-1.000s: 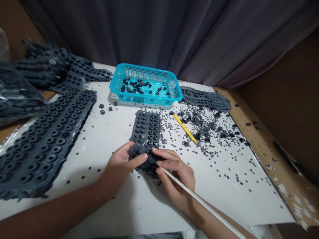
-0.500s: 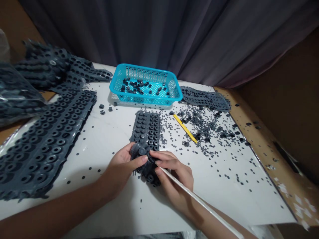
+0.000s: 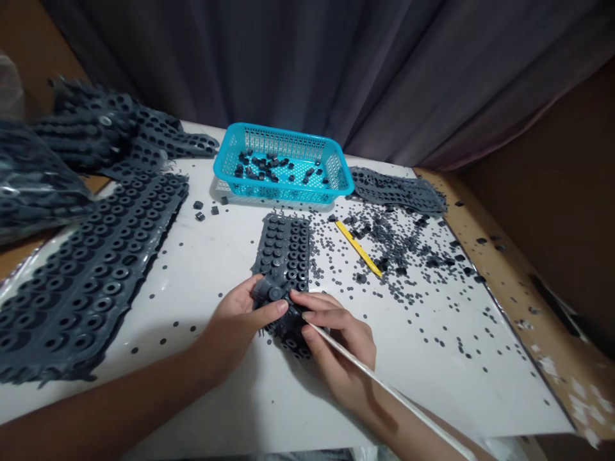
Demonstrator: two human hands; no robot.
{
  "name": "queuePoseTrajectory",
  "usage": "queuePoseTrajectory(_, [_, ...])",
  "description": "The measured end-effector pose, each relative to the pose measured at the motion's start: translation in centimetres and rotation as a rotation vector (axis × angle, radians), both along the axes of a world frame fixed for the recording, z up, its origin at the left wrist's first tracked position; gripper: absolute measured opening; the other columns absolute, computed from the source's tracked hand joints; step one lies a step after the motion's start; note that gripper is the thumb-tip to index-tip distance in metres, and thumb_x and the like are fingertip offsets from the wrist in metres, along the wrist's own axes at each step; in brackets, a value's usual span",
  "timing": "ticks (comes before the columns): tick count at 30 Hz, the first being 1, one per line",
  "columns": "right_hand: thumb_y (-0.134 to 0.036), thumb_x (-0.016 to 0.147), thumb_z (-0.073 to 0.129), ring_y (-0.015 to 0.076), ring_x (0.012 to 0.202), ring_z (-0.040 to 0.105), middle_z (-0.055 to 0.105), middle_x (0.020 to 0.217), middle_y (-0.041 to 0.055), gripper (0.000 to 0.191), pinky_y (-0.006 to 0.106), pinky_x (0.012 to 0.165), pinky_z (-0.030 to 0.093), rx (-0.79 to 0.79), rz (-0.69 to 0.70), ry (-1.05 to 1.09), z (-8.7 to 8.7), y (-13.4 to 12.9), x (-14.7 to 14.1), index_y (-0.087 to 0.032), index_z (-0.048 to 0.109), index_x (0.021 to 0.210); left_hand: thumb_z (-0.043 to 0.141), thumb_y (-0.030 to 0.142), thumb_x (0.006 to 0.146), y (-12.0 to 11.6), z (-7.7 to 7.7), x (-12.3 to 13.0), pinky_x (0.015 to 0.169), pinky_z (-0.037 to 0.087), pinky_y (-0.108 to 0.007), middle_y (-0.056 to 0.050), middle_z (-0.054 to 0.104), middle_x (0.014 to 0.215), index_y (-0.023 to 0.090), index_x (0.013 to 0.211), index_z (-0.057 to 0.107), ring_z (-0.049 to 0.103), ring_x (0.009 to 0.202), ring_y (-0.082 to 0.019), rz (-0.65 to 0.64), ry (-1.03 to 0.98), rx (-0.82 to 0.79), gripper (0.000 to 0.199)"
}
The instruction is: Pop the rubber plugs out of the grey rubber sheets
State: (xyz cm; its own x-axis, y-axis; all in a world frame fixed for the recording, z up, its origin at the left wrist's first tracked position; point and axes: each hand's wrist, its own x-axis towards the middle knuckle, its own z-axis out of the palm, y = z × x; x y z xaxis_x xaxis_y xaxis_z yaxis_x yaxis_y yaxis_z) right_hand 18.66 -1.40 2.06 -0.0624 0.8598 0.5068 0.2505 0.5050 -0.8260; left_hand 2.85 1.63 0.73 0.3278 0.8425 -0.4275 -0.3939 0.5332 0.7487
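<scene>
A dark grey moulded rubber sheet (image 3: 284,246) with rows of round studs lies on the white table, its near end bent up in my hands. My left hand (image 3: 240,310) grips that folded end, thumb on top beside a raised stud. In my right hand (image 3: 336,330) is a long thin white stick (image 3: 384,384), pinched between thumb and fingers and running back along the forearm. Its tip is at the folded sheet, hidden by the fingers. My right fingertips touch the sheet too.
A blue perforated basket (image 3: 283,189) holds several small black pieces. A yellow blade-like tool (image 3: 358,248) lies among scattered grey discs (image 3: 403,240). Larger studded sheets (image 3: 91,275) and a clear plastic bag (image 3: 38,186) are at left; another strip (image 3: 398,190) lies at back right.
Both hands keep their hold on the sheet and stick, almost still. The whole view has shifted slightly. A tiny dark speck below the hands appears a little lower.
</scene>
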Motion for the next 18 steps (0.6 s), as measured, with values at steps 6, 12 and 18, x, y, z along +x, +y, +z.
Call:
queuePoseTrajectory(6, [-0.009, 0.084, 0.058, 0.0223, 0.097, 0.068, 0.072, 0.102, 0.0119, 0.015, 0.041, 0.085, 0.055, -0.043, -0.001, 0.021, 0.02, -0.18, -0.08, -0.021, 0.06, 0.093, 0.074, 0.026, 0.072, -0.05, 0.02, 0.0, 0.08, 0.046, -0.026, -0.001, 0.064, 0.088, 0.02, 0.092, 0.058, 0.059, 0.088, -0.017, -0.002, -0.003, 0.001, 0.027])
queuePoseTrajectory(12, [-0.006, 0.082, 0.057, 0.0216, 0.096, 0.068, 0.073, 0.101, 0.0116, 0.017, 0.041, 0.084, 0.055, -0.04, -0.002, 0.024, 0.01, -0.11, -0.19, -0.02, 0.06, 0.092, 0.075, 0.027, 0.069, -0.13, -0.2, -0.04, 0.082, 0.046, -0.027, -0.002, 0.065, 0.089, 0.02, 0.098, 0.06, 0.059, 0.088, -0.017, 0.011, 0.021, 0.001, 0.034])
queuePoseTrajectory(18, [-0.008, 0.083, 0.058, 0.0218, 0.098, 0.068, 0.072, 0.103, 0.0112, 0.016, 0.041, 0.085, 0.055, -0.047, -0.003, 0.013, 0.01, -0.19, -0.19, -0.021, 0.06, 0.092, 0.075, 0.027, 0.07, -0.07, -0.25, 0.0, 0.082, 0.046, -0.026, -0.001, 0.064, 0.088, 0.02, 0.099, 0.059, 0.059, 0.088, -0.016, 0.019, 0.01, 0.007, 0.034])
